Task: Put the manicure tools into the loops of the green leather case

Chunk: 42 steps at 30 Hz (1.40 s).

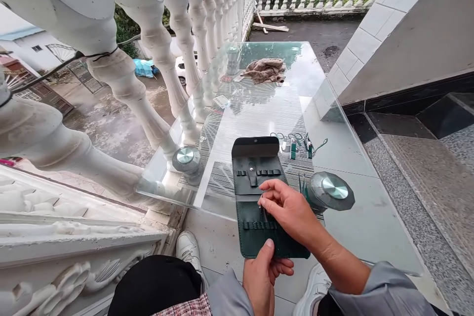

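A dark green manicure case (255,244) lies unfolded at the near edge of the glass table, its upper panel with elastic loops and a snap strap resting toward the tabletop. My left hand (261,271) grips its bottom edge, thumb on the inside face and fingers beneath. Above the lower row of loops, my right hand (283,205) pinches a slim dark metal tool (262,213), mostly hidden by the fingers. Beyond the case lie green nail clippers (293,149), a second clipper (309,148) with a strap, and small scissors (277,136). Tweezer-like tools (302,185) show beside my right hand.
The glass table (348,158) rests on round supports with silvery discs, one at left (185,158) and one at right (333,187). A crumpled brown cloth (264,70) lies at the far end. White balusters (122,79) border the left; stone steps (418,168) rise at right.
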{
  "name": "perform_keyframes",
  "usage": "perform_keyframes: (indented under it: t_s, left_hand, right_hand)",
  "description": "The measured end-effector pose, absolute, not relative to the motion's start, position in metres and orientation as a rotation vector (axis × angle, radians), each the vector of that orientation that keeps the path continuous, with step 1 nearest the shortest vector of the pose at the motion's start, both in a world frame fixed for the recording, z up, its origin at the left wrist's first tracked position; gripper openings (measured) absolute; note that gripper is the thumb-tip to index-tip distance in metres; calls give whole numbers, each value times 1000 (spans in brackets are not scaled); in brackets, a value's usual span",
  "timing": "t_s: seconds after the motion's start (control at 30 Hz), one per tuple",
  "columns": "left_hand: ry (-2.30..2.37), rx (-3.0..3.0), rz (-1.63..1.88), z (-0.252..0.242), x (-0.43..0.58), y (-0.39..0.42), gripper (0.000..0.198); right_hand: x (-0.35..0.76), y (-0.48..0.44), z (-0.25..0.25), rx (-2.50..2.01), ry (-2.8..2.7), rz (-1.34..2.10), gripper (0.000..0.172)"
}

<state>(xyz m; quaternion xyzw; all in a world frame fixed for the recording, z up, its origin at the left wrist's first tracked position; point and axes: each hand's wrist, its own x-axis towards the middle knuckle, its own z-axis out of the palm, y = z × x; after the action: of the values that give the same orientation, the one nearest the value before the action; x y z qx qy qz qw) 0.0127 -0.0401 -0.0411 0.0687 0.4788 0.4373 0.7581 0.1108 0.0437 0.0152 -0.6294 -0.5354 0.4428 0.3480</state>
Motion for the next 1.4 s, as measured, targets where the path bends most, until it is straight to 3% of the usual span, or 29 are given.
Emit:
perform_keyframes:
  t_s: [0.5,0.67,0.87,1.13,1.4]
  left_hand:
    - [1089,128,970,-43,14,-39,53]
    - [1095,122,977,-42,14,-40,58]
    - [1097,119,982,-41,15,-41,56]
    - [1086,121,985,-41,14,-41,53]
    - [1078,122,970,-40,12,-41,47]
  right_hand:
    - [108,51,13,-1704,-1643,1042,22]
    - [110,52,12,-1719,-1861,646,15]
    - [115,51,11,-1554,-2148,338,19]
    - [114,48,11,-1446,-2313,395,19]
    - [125,48,8,-1466,-2129,444,26]
